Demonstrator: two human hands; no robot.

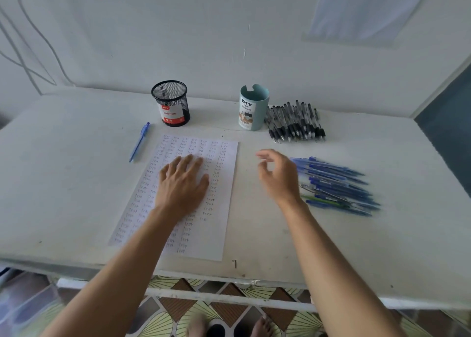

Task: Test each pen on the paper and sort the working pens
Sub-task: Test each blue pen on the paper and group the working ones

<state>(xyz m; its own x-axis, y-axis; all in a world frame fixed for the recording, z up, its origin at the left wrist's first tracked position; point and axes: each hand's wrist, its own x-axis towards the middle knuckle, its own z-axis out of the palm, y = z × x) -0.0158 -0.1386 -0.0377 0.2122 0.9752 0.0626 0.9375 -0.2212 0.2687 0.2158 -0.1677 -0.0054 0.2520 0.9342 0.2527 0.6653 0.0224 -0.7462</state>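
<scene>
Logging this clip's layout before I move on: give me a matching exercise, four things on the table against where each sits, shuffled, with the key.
Things:
1. single blue pen
2. heap of black pens
3. heap of blue pens
4. left hand

Places:
A. flat on the paper
B. beside the teal cup, toward the wall
C. alone, left of the paper
D. on the right, next to the right hand

Pairs: 1-C, 2-B, 3-D, 4-A

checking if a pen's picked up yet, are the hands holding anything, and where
Nothing held: left hand lies flat on the paper, right hand empty beside the blue pens.
</scene>
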